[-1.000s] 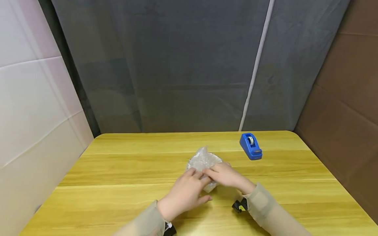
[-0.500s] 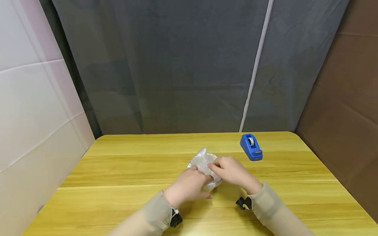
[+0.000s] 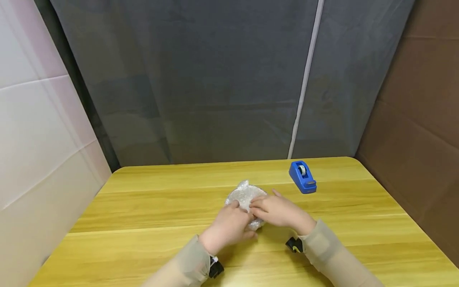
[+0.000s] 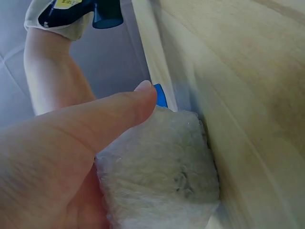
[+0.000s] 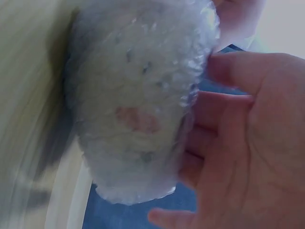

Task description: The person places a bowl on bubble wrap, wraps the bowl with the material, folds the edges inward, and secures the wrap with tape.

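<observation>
A rounded object in bubble wrap (image 3: 242,195) stands on the wooden table (image 3: 150,211) at the middle, its circular top covered by clear wrap with a crumpled tuft at the back. Faint dark marks and a pinkish patch show through its side in the right wrist view; the kind of object inside is hidden. My left hand (image 3: 226,228) presses its fingers down on the near left of the top, the thumb stretched out straight. My right hand (image 3: 281,212) pinches the bubble wrap at the right rim with bent fingers and thumb, little finger raised.
A blue tape dispenser (image 3: 302,178) holding a roll of tape stands at the back right of the table. Grey cloth (image 3: 215,79) hangs behind, with a white panel (image 3: 43,119) on the left and a brown one (image 3: 419,111) on the right.
The loose wrap over the top lies flatter than a second ago. My right hand has shifted along the right rim and its little finger has lifted; the left fingers stay on the wrap.
</observation>
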A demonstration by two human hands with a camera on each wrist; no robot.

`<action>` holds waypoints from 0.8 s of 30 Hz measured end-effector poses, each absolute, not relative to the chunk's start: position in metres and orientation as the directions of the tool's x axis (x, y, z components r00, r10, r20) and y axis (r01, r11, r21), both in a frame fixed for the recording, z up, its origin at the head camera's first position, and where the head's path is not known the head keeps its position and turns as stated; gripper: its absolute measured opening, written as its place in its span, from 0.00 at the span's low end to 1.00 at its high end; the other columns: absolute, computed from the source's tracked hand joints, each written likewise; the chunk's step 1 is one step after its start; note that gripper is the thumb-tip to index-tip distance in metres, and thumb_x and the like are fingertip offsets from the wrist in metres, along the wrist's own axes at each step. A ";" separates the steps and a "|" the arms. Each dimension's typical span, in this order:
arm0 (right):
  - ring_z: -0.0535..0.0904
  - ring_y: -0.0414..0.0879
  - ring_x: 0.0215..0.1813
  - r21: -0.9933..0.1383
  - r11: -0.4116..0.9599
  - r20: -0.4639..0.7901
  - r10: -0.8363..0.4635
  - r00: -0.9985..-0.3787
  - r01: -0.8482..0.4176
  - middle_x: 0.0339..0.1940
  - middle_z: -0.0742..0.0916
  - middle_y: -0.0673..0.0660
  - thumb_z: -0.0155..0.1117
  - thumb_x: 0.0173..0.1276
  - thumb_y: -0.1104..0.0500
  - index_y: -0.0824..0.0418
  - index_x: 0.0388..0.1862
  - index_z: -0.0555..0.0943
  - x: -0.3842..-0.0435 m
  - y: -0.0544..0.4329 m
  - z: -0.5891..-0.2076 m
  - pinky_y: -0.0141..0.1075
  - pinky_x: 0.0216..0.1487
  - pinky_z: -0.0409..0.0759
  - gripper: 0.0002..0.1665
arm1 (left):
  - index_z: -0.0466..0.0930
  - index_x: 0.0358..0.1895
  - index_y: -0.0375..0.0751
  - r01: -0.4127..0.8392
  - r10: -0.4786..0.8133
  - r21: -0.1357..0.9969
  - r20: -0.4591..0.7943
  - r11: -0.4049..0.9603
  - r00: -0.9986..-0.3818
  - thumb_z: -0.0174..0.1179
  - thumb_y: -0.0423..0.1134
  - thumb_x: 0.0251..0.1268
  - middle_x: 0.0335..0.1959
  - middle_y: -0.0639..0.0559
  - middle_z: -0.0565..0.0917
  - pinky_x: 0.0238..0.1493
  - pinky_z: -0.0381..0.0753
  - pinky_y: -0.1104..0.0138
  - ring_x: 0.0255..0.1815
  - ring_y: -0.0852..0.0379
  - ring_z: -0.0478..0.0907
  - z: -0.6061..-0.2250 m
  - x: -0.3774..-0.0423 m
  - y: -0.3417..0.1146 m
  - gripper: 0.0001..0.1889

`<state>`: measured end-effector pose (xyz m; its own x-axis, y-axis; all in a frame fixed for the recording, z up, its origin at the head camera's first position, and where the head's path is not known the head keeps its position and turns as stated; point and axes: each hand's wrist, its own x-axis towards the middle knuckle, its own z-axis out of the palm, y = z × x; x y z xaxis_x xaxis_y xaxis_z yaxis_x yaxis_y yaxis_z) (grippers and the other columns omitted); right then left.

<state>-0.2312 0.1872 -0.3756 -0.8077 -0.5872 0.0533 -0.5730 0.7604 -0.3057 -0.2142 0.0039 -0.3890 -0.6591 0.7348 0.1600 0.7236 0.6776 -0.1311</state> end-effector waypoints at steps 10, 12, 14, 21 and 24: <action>0.74 0.48 0.64 -0.183 0.838 -0.011 -0.525 -0.851 -0.514 0.55 0.84 0.50 0.47 0.74 0.51 0.52 0.51 0.84 -0.235 0.182 -0.384 0.67 0.69 0.46 0.19 | 0.70 0.62 0.44 0.690 0.707 -0.159 0.213 0.706 -0.674 0.64 0.61 0.56 0.40 0.53 0.85 0.57 0.73 0.56 0.52 0.49 0.73 -0.395 -0.208 -0.002 0.35; 0.76 0.47 0.60 -0.176 0.840 -0.007 -0.523 -0.852 -0.514 0.49 0.85 0.49 0.49 0.73 0.52 0.49 0.42 0.85 -0.237 0.181 -0.385 0.67 0.68 0.49 0.16 | 0.69 0.63 0.44 0.678 0.698 -0.169 0.215 0.716 -0.683 0.64 0.62 0.56 0.42 0.54 0.85 0.63 0.67 0.53 0.59 0.49 0.70 -0.396 -0.207 -0.002 0.36; 0.78 0.46 0.56 -0.178 0.838 -0.014 -0.526 -0.850 -0.516 0.45 0.86 0.47 0.50 0.71 0.53 0.47 0.37 0.85 -0.239 0.181 -0.385 0.67 0.67 0.52 0.14 | 0.72 0.61 0.45 0.669 0.693 -0.183 0.206 0.721 -0.691 0.64 0.63 0.56 0.42 0.56 0.85 0.66 0.62 0.50 0.63 0.50 0.67 -0.395 -0.206 0.000 0.35; 0.76 0.39 0.35 -0.294 0.786 -0.066 -0.585 -0.809 -0.544 0.27 0.84 0.39 0.55 0.68 0.58 0.48 0.37 0.88 -0.251 0.189 -0.376 0.68 0.63 0.55 0.14 | 0.81 0.50 0.55 0.675 0.695 -0.169 0.139 0.718 -0.705 0.66 0.62 0.53 0.35 0.58 0.86 0.67 0.56 0.40 0.42 0.53 0.79 -0.387 -0.209 0.011 0.24; 0.74 0.36 0.31 -0.365 0.740 -0.058 -0.624 -0.780 -0.565 0.28 0.85 0.40 0.54 0.67 0.60 0.53 0.39 0.88 -0.258 0.196 -0.371 0.62 0.61 0.62 0.14 | 0.82 0.48 0.59 0.683 0.698 -0.151 0.093 0.715 -0.710 0.67 0.61 0.52 0.33 0.59 0.86 0.68 0.51 0.38 0.40 0.51 0.82 -0.383 -0.213 0.015 0.21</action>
